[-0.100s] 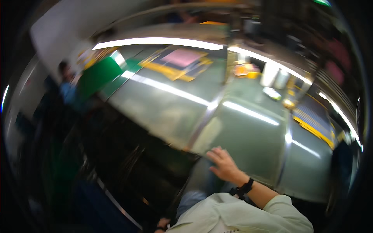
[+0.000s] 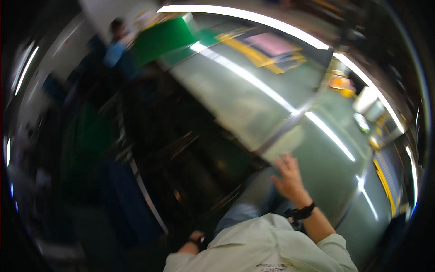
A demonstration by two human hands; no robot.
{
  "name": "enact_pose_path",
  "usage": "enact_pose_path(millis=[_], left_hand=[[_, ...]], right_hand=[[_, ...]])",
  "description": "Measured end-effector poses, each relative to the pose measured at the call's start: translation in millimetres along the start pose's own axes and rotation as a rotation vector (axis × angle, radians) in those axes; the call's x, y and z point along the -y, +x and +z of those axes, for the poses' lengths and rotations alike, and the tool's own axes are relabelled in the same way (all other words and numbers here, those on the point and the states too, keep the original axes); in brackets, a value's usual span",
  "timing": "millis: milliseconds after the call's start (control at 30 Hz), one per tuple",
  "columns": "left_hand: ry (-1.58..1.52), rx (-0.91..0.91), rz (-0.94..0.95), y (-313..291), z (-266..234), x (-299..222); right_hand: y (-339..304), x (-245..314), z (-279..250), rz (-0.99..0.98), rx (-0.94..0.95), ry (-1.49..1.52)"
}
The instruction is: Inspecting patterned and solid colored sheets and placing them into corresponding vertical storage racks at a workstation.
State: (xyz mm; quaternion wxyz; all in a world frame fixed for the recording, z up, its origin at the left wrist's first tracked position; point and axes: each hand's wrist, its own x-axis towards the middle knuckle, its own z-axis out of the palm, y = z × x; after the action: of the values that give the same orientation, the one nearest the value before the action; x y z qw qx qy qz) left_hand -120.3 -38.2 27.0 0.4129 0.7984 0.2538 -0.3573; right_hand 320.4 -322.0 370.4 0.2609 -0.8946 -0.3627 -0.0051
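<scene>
two hands, two dark wristbands

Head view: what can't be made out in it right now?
In the head view:
Left hand: small, blurred against darkness; finger pose and anything held can't be told.
Right hand: motion blur; whether fingertips touch the table is unclear.
Pink piece on the table: detail lost to blur.
Co-worker: hands blurred, legs lost in shadow.
</scene>
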Motion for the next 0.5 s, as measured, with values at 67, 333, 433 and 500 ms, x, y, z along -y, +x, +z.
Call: enact_pose_path(millis=[67, 333, 433, 500], left_hand=[[-0.094, -0.109, -0.161, 3.8, 9.7, -16.1], [-0.573, -0.755, -0.482, 40.7, -79.0, -91.9], [-0.587, -0.963, -0.515, 65.2, -118.8, -87.0], [-0.631, -1.087, -0.439, 88.7, -143.0, -84.6]], right_hand=[[22.2, 8.5, 12.2, -0.058, -0.003, -0.068], [50.2, 20.9, 50.9, -0.011, 0.099, -0.298], [50.0, 21.9, 59.8, -0.039, 0.101, -0.373], [52.9, 21.3, 61.2, -0.034, 0.095, -0.425]])
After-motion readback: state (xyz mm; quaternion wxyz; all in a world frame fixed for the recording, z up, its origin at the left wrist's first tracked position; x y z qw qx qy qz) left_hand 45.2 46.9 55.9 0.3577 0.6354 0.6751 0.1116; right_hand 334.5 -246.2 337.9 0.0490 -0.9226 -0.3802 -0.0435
